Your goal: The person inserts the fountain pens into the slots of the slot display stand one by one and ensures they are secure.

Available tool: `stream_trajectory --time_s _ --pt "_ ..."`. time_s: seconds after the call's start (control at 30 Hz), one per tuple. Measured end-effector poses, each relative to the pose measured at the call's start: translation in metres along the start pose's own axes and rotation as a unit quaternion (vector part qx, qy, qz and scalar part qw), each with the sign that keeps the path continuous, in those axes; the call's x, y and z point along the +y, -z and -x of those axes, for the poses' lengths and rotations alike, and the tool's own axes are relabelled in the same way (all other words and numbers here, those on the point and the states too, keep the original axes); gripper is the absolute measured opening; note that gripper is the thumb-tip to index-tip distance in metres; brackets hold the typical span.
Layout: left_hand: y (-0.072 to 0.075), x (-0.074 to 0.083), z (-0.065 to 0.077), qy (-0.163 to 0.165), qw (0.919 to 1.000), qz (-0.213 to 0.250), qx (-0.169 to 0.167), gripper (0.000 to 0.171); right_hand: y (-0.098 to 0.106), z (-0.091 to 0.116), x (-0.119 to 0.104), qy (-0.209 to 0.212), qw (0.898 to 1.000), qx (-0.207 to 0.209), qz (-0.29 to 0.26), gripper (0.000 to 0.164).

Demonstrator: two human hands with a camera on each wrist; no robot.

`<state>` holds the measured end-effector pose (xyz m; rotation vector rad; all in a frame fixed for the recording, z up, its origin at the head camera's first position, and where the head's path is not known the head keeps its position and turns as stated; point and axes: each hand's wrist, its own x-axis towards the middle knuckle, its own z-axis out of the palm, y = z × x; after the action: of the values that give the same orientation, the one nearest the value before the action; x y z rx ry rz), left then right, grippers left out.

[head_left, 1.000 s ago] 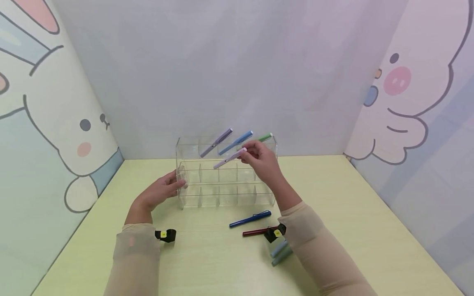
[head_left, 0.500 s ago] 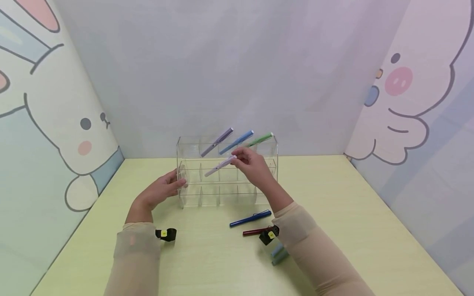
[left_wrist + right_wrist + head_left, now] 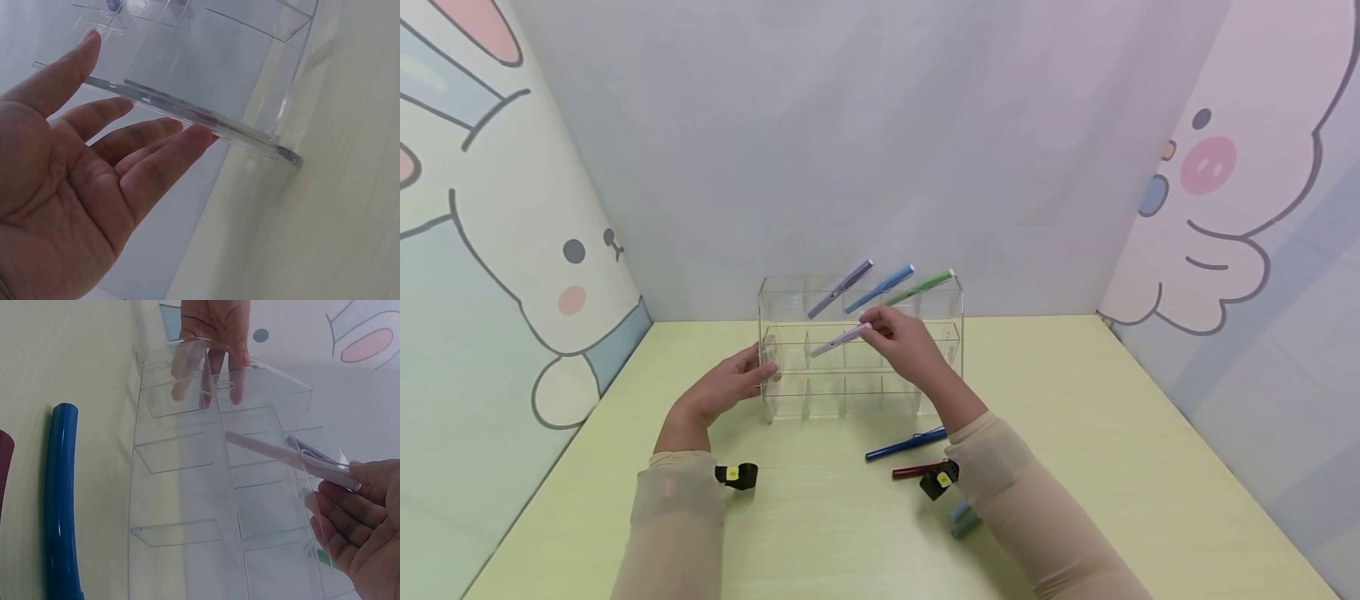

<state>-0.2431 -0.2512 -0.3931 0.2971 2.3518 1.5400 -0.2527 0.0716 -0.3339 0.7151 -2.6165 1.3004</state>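
Note:
A clear acrylic pen rack (image 3: 861,408) with tiers of compartments stands near the back of the table. My right hand (image 3: 910,350) pinches a pale lilac pen (image 3: 837,341) by its cap end, between thumb and fingers. The pen slants down to the left at the middle tier; in the right wrist view its tip (image 3: 240,441) overlaps the clear dividers, and I cannot tell whether it is inside a compartment. At the rack's left side my left hand (image 3: 726,387) touches the side panel (image 3: 187,112), its fingers fairly straight along the outer face and the thumb across the edge.
In the top tier lean a purple pen (image 3: 841,289), a blue pen (image 3: 880,289) and a green pen (image 3: 921,286). On the table in front lie a dark blue pen (image 3: 904,445), a dark red pen (image 3: 917,471) and two light-coloured pens (image 3: 964,521), partly hidden by the right sleeve.
My right hand has moved left and down with the lilac pen, from the top tier's front to the middle tier. The green pen shows more fully. My left hand has stayed put.

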Motion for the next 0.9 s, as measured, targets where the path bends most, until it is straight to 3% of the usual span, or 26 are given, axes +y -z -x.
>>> stream_trajectory --time_s 0.47,0.9 --pt "-0.001 -0.004 -0.004 0.016 0.9999 -0.001 0.004 0.087 0.009 0.004 0.002 0.006 1.0 -0.01 0.027 0.044" --pt "0.0 -0.003 -0.004 0.014 0.9999 -0.006 0.004 0.087 0.073 0.038 0.011 0.014 0.999 0.028 0.006 0.046"
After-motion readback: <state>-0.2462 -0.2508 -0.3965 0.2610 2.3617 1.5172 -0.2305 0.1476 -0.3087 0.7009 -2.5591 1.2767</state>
